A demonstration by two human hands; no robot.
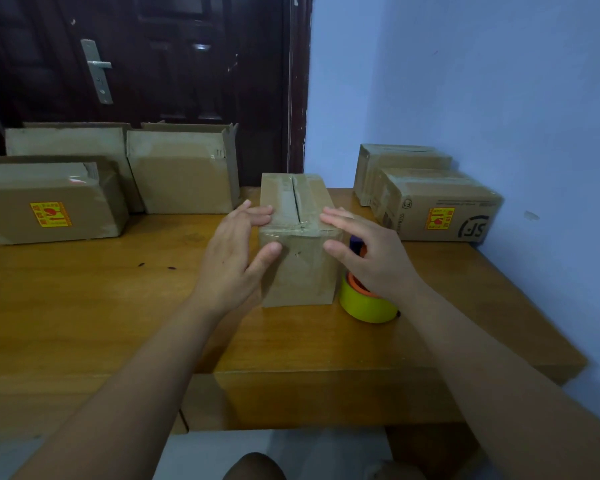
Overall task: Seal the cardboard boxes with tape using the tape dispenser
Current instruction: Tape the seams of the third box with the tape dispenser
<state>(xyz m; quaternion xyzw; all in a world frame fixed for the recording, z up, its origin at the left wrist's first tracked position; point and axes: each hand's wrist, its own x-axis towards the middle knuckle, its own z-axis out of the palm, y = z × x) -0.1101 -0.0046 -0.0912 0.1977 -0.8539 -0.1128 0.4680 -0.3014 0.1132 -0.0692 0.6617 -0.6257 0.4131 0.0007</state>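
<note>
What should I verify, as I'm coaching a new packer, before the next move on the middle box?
1. Middle box stands flat on the table: ok.
2. Top seam taped shut: not ok, a dark gap runs along it.
3. Left hand steadies the box: ok, fingers touch its left edge.
4. Right hand free: ok, it holds nothing.
5. Tape dispenser close by: ok, right of the box, partly behind the right hand.
6. Loose tape end ready: cannot tell, hidden.

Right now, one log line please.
left hand: open, box left edge | right hand: open, box right edge | box: on table, seam showing | dispenser: right of box
</note>
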